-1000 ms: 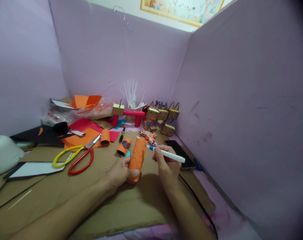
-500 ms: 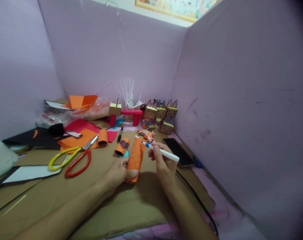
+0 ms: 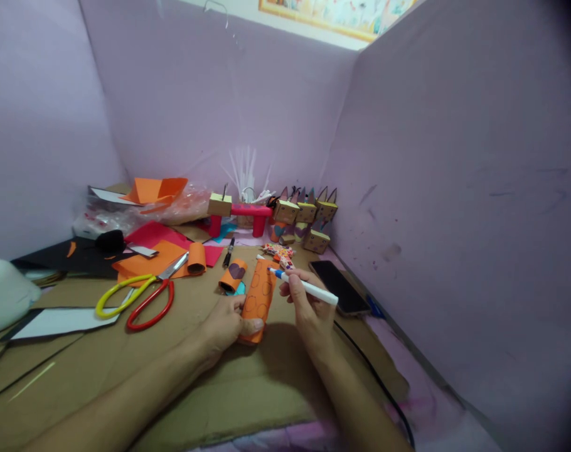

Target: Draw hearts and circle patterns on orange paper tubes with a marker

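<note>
My left hand (image 3: 226,326) grips the near end of an orange paper tube (image 3: 260,295) with circles drawn on it, lying on the cardboard sheet (image 3: 182,370). My right hand (image 3: 309,314) holds a white marker (image 3: 307,286) with a blue tip, and that tip touches the tube's far right edge. A smaller orange roll with a dark heart (image 3: 233,275) lies just beyond the tube.
Red and yellow scissors (image 3: 139,295) lie left on the cardboard, beside orange and red paper (image 3: 158,251). Small cardboard figures (image 3: 307,216) stand at the back corner. A black phone (image 3: 339,285) and a black cable (image 3: 384,389) lie right. Purple walls enclose the desk.
The marker tip has moved left from just off the tube's right side onto its edge. The left hand keeps its hold on the tube. The view shifted slightly.
</note>
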`<state>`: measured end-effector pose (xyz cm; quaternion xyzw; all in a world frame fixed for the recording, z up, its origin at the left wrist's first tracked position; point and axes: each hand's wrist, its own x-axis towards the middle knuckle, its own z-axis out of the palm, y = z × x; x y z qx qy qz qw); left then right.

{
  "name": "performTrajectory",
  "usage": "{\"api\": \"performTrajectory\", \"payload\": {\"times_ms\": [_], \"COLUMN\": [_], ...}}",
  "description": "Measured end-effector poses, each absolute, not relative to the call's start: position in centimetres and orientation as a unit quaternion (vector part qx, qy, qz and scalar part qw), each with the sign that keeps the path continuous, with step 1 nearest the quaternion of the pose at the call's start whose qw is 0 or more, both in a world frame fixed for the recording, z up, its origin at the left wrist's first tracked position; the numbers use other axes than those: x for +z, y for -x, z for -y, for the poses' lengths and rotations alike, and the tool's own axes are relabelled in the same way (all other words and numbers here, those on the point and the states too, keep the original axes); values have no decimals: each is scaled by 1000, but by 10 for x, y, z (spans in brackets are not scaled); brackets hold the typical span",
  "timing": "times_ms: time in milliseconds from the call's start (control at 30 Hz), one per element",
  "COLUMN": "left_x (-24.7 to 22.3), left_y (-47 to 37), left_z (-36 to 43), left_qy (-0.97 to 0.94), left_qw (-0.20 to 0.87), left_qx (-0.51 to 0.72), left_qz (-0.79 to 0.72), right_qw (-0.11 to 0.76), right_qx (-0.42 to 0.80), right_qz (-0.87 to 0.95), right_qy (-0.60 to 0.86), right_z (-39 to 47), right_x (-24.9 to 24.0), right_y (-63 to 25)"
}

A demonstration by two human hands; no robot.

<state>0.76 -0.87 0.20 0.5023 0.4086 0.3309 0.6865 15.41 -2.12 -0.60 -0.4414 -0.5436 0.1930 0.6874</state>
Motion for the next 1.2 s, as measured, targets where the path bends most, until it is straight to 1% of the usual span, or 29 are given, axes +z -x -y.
{"api": "performTrajectory", "payload": {"times_ms": [367, 1000, 1200], "left_x": [1, 2, 1], "left_y": [-8, -7, -7], "left_z": [9, 9, 8], "left_qy": [-499, -506, -497], "left_qw": [687, 683, 687], "left_qx": [328, 321, 331], "left_qz": [-414, -419, -415], "right_qw": [701, 692, 702], "right_qx": [216, 190, 216], "right_qz": [528, 537, 528], "right_qy": [428, 444, 427], "right_z": [19, 20, 19], "right_x": [-6, -4, -5], "right_y": [-153, -154, -153]}}
